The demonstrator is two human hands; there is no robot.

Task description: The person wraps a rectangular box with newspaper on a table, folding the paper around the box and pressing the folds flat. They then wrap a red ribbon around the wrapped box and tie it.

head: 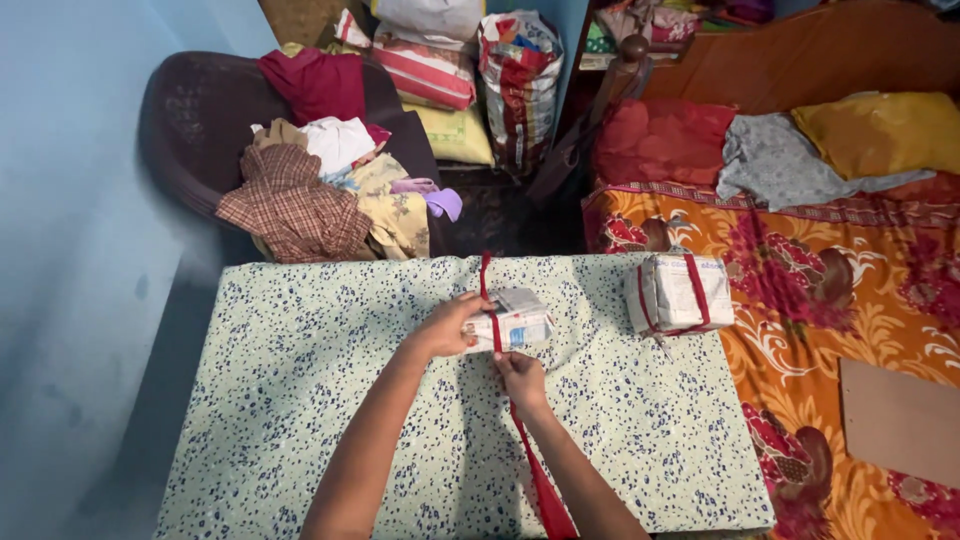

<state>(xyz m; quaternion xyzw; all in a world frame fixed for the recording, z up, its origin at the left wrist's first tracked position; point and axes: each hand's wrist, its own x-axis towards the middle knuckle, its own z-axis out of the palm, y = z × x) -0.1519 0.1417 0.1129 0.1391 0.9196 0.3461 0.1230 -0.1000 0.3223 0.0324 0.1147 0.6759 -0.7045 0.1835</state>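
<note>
A small parcel wrapped in newspaper (520, 320) rests in the middle of a table covered with a speckled pale-green cloth (300, 400). My left hand (450, 325) grips its left side. My right hand (520, 378), just below the parcel, pinches a red ribbon (535, 470) that runs over the parcel's top and trails down toward me. Another stretch of the ribbon lies on the cloth beyond the parcel. A second newspaper parcel (680, 293), tied crosswise with red ribbon, sits near the table's right far corner.
A dark chair (195, 120) heaped with clothes stands beyond the table on the left. A bed with an orange flowered sheet (850, 300), pillows and a brown board (900, 420) lies along the right. Bags are stacked at the back.
</note>
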